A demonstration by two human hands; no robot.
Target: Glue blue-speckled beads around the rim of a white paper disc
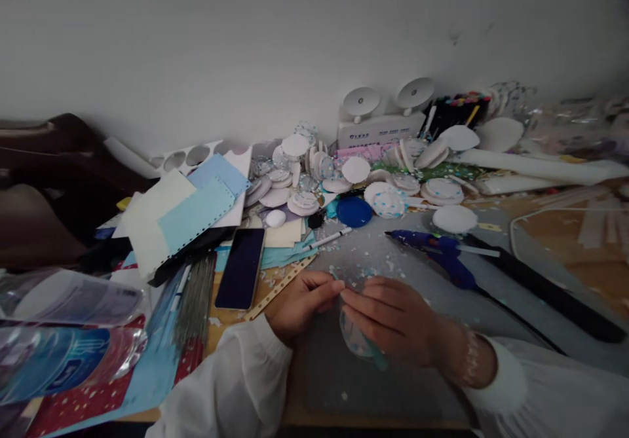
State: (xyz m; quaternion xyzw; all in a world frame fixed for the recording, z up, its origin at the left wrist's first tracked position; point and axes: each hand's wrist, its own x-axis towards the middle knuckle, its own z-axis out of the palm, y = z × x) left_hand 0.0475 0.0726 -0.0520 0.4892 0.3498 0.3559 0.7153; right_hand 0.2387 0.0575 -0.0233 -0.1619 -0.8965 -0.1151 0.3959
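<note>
My left hand (305, 299) is closed in a pinch, thumb and forefinger together; what lies between the fingertips is too small to make out. Its fingertips meet those of my right hand (400, 320), whose fingers are also drawn together. From beneath the right hand sticks out a slim teal thing (377, 355), its kind mostly hidden. Under the right fingers is a round, pale, see-through disc (350, 333), partly covered. Small white and blue paper bits (366, 271) are scattered on the grey mat (344, 385) just beyond both hands.
Right of the hands lies a blue glue gun (442, 249) with its cord. A phone (240, 268), wire stems (195, 300) and plastic bottles (63, 359) occupy the left. White discs (304, 202), a blue lid (354, 211) and a pen (327, 239) lie farther back.
</note>
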